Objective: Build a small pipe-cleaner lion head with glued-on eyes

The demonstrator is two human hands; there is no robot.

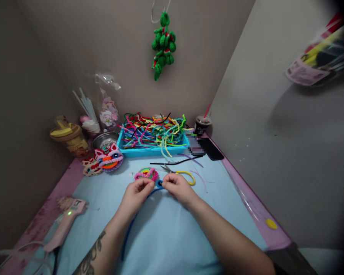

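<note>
Between my hands, a blue pipe cleaner (129, 230) is curled into a small ring around a black round piece, like an eye. Its long tail runs down past my left wrist. My left hand (138, 191) pinches at the left of the ring, thumb against finger. On the other side my right hand (179, 188) is closed on the same pipe cleaner; the exact contact is hidden by the fingers. Just behind them lies a pink, green and yellow pipe-cleaner piece (146, 173). Scissors with yellow handles (189, 176) lie behind my right hand.
A blue tray (149, 152) heaped with coloured pipe cleaners stands at the back. Finished animal faces (110, 158) sit left of it. A pink glue gun (64, 225) with a lit green light lies at left. Phones (211, 149) and a drink cup (202, 124) are back right.
</note>
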